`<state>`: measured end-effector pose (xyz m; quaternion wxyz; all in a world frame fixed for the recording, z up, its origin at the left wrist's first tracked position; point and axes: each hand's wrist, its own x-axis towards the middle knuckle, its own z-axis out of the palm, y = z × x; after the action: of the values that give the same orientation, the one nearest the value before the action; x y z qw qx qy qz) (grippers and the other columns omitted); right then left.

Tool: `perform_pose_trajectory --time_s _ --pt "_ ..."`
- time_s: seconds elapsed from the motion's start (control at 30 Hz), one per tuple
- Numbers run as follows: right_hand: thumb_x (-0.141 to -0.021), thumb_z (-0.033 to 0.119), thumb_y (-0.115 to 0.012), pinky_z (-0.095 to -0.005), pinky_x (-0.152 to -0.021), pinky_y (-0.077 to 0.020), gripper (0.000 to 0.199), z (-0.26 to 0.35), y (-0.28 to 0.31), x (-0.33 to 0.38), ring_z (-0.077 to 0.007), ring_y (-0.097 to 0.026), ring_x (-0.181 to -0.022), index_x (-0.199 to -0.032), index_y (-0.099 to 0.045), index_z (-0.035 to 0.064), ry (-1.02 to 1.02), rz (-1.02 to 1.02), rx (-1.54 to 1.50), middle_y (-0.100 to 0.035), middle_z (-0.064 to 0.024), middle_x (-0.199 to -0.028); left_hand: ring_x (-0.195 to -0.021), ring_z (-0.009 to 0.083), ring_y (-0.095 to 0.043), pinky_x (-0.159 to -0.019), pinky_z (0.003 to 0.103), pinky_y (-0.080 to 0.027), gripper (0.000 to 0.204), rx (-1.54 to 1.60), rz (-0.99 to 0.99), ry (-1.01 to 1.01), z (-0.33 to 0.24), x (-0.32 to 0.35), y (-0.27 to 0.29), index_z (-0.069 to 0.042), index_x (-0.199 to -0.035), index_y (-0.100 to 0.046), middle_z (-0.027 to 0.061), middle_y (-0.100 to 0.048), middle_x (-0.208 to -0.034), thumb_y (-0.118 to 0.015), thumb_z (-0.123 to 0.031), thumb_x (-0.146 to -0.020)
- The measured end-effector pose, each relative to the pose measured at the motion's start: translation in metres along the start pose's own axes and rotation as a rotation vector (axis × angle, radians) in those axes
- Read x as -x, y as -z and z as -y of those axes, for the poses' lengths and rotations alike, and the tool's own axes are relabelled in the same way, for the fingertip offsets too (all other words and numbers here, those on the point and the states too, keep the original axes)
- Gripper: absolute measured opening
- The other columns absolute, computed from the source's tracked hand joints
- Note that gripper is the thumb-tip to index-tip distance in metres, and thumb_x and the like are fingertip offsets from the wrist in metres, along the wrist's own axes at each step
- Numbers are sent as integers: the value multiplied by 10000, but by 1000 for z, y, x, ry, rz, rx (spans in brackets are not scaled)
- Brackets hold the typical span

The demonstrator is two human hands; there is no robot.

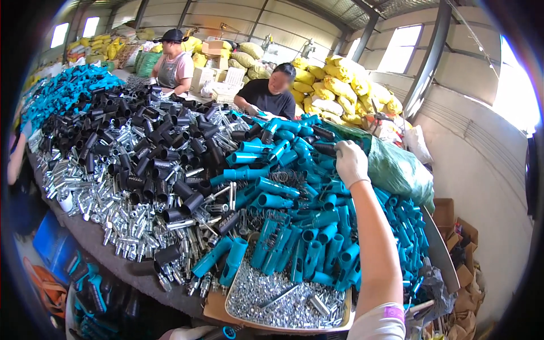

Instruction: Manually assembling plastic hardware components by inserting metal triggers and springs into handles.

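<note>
My right hand (351, 162), in a white glove, reaches far over the heap of teal tubular parts (277, 187). Its fingers are drawn together at the end of a black tube (324, 149) lying among the teal pieces; the fingertips are partly hidden. At the lower edge, my left hand (190, 333), also gloved and cut off by the frame, is closed around a dark tubular part with a teal ring (229, 332) at its end. A shallow tray (228, 303) of small shiny metal pieces sits between my arms, with teal tubes resting over its far side.
Black tubes (150, 133) and silver metal rods (136, 226) are piled across the table's left half. A green sack (399, 173) lies at the right. Two people work across the table; another person's arm (17, 156) shows at far left. A blue bin (54, 243) stands below.
</note>
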<state>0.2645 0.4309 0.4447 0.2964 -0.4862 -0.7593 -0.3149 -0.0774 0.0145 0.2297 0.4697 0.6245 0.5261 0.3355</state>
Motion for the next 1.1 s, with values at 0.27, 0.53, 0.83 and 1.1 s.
perform_pose_trajectory --time_s 0.27,0.53,0.83,1.1 --pt "-877 257 -617 -442 -930 -479 290 11 -66 -57 -311 -593 -1158 -1130 -725 165 -237 450 444 -703 -101 -1164 -858 199 -682 -794 328 -538 593 208 -60 87 19 -17 16 32 -1225 -642 155 -718 -964 -707 -173 -672" --pt "-892 299 -651 -477 -873 -498 393 15 12 -30 -388 -620 -1035 -1244 -628 126 -173 158 313 -690 -191 -1034 -821 166 -655 -759 314 -529 660 363 -54 -40 17 -16 13 60 -1227 -630 96 -709 -940 -760 -392 -764" --pt "-743 503 -826 -325 -645 -534 912 156 213 174 -211 -658 -701 -1413 -425 34 -658 113 -1427 -645 -131 -881 -1025 277 -707 -911 354 -515 749 227 -45 -160 15 26 14 37 -1248 -633 189 -713 -1059 -790 -529 -784" --pt "-813 347 -823 -340 -667 -557 663 224 232 340 -238 -679 -786 -1273 -539 -36 -1123 863 -1916 -679 -167 -969 -856 346 -684 -790 396 -549 583 -109 -64 -441 12 55 2 -26 -1226 -660 171 -678 -944 -846 -301 -746"
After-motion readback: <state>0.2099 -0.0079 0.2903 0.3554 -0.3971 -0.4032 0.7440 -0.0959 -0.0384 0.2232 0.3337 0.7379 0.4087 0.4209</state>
